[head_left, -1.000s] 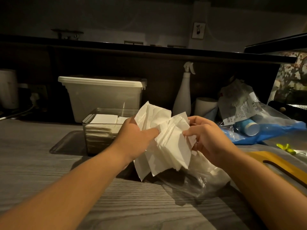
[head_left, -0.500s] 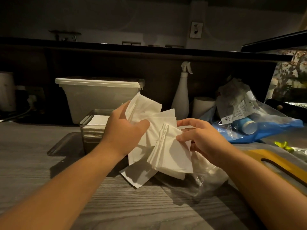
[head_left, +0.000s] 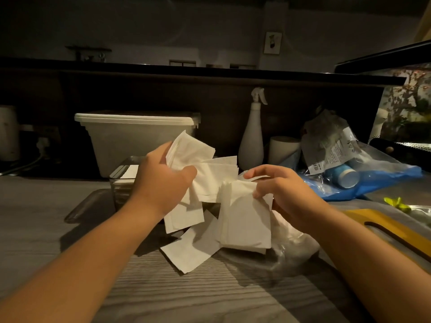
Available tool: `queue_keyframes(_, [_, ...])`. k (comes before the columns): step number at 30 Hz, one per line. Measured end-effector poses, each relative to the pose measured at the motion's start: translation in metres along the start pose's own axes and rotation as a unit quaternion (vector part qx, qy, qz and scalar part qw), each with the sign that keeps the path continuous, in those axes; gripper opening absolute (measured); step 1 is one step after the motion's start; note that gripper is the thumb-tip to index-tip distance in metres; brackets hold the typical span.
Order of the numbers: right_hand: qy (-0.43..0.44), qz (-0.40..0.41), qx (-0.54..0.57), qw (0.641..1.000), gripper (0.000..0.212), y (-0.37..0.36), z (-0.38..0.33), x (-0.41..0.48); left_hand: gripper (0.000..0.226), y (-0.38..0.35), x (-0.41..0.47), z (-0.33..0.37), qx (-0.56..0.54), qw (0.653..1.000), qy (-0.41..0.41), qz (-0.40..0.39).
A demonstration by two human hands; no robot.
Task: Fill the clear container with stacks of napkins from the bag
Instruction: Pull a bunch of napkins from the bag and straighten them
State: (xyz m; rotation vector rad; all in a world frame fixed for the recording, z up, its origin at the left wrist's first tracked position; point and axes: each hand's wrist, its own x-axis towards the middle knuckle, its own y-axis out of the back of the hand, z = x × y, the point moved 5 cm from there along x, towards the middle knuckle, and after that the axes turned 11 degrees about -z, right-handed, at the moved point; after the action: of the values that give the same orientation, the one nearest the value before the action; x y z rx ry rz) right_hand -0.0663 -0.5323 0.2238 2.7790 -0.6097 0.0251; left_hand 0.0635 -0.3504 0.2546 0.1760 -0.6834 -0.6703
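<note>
**Left hand (head_left: 163, 180) and right hand (head_left: 284, 194) dividing a fanned bundle: where slips are likely**

The left hand is clamping a splayed sheaf of napkins (head_left: 200, 164) between its thumb and curled fingers. It is doing so just in front of the clear container (head_left: 119, 183), which is standing on the far left side, partly hidden by that hand and already showing white napkins inside. The right hand is pinching the top edge of a squarer stack (head_left: 245, 220), which is hanging over the crumpled bag (head_left: 291, 243) on the worktop (head_left: 46, 229). One loose napkin (head_left: 189, 250) is lying flat on the worktop beneath both bundles.

Judged risks:
- The left hand's sheets are fanning at different angles, so more are likely to slide free if the grip loosens.
- An unsquared bundle is likely to catch on the container's rim.
- The right hand's edge pinch is leaving the lower sheets unsupported and free to peel away.
</note>
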Motion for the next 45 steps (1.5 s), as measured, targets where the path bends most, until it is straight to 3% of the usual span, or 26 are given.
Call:
queue_keyframes(5, [0.106, 0.060, 0.114, 0.986, 0.036, 0.009, -0.012, -0.004, 0.029, -0.005, 0.001, -0.002, 0.010, 0.999, -0.014, -0.043])
queue_keyframes(7, [0.128, 0.092, 0.050, 0.986, 0.029, 0.011, -0.017, -0.007, 0.031, -0.009, 0.001, -0.002, 0.015, 0.997, -0.020, -0.071])
queue_keyframes(10, [0.143, 0.064, -0.021, 0.987, 0.026, 0.000, -0.025, -0.011, 0.031, -0.012, 0.000, -0.002, 0.005, 0.995, -0.026, -0.091])
queue_keyframes(16, [0.085, -0.027, -0.178, 0.980, 0.066, -0.023, -0.021, -0.012, 0.027, -0.014, -0.001, 0.001, -0.026, 0.993, -0.024, -0.111])
queue_keyframes(19, [0.060, -0.037, -0.223, 0.972, 0.060, -0.027, -0.017, -0.013, 0.021, -0.016, 0.000, -0.001, -0.051, 0.991, -0.009, -0.126])
queue_keyframes(22, [0.051, -0.018, -0.213, 0.976, 0.039, -0.023, -0.016, -0.009, 0.013, -0.015, 0.002, -0.006, -0.117, 0.985, 0.031, -0.122])
queue_keyframes(25, [0.047, -0.011, -0.152, 0.987, 0.024, -0.018, -0.017, -0.008, 0.011, -0.015, 0.003, -0.009, -0.161, 0.979, 0.066, -0.104])
queue_keyframes(28, [0.062, -0.068, -0.016, 0.996, 0.041, -0.018, -0.021, -0.013, 0.016, -0.014, 0.003, -0.013, -0.221, 0.967, 0.103, -0.081])
queue_keyframes(30, [0.074, -0.111, 0.041, 0.990, 0.040, -0.022, -0.027, -0.017, 0.025, -0.014, 0.002, -0.014, -0.200, 0.970, 0.108, -0.082])
queue_keyframes(33, [0.020, -0.149, 0.087, 0.985, 0.046, -0.027, -0.027, -0.021, 0.024, -0.015, -0.001, -0.011, -0.163, 0.977, 0.114, -0.079])
queue_keyframes(35, [-0.033, -0.164, 0.121, 0.978, 0.035, -0.031, -0.021, -0.020, 0.023, -0.021, -0.004, -0.011, -0.154, 0.977, 0.116, -0.091])
queue_keyframes(37, [-0.075, -0.156, 0.175, 0.969, 0.023, -0.035, -0.014, -0.020, 0.017, -0.027, -0.008, -0.011, -0.217, 0.961, 0.146, -0.087])
queue_keyframes(42, [-0.134, -0.120, 0.214, 0.960, 0.048, -0.040, -0.001, -0.015, 0.021, -0.040, -0.012, -0.014, -0.331, 0.921, 0.177, -0.100])
queue_keyframes(45, [-0.146, -0.107, 0.241, 0.953, 0.036, -0.040, 0.000, -0.018, 0.024, -0.040, -0.012, -0.016, -0.347, 0.916, 0.183, -0.084])
